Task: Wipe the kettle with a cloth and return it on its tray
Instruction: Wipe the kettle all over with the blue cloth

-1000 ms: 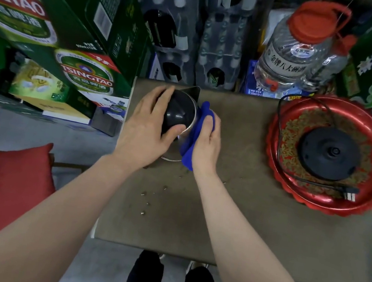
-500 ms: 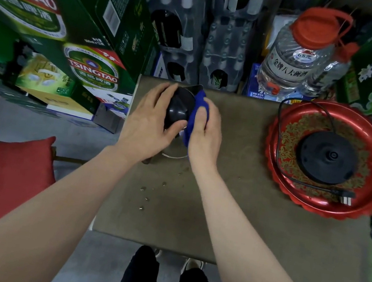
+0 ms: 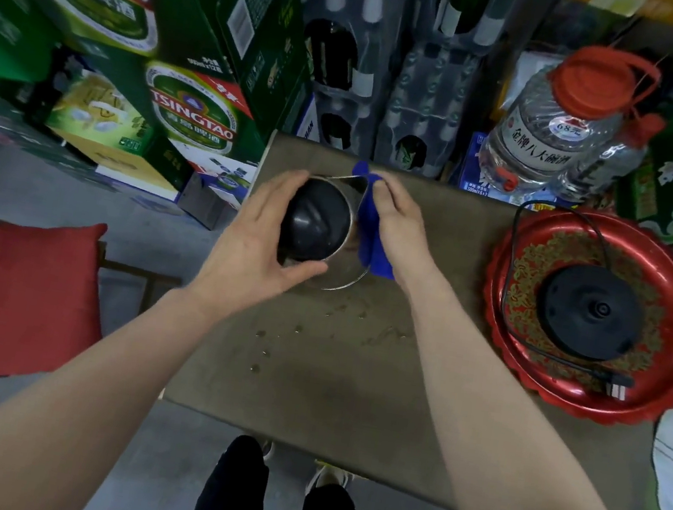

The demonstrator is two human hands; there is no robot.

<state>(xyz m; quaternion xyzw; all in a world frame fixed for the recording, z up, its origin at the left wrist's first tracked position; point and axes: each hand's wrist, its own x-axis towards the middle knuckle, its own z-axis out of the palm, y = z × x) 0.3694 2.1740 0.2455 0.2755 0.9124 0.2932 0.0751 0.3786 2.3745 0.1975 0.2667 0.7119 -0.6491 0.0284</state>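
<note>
Now, head view: our left hand [image 3: 257, 242] is cupped over the black lid side of the kettle [image 3: 316, 227], fingers spread, thumb hooked under the near edge, so it's gripping and steadying it. Our right hand [image 3: 397, 224] is closed around the blue cloth [image 3: 369, 233], pressing it to the steel wall on the right of the kettle.

Change over the last second: the cloth was low on the wall near our right wrist, then slid up; now its top corner pokes out past the spout, beyond our fingertips. So the stroke has travelled up the right side toward the spout. Left-hand grip is unchanged.

Kettle sits on the brown table [image 3: 327, 385] between our hands, and looks slightly tipped, though we can't tell for sure.

The red tray [image 3: 654, 406] with the black base [image 3: 588, 312] and its cord is well to the right of our right hand, empty of kettle.

Our read: still mid-wipe. Far side and left wall are hidden under the left hand, so coverage there is unknown. Return step not started.
</note>
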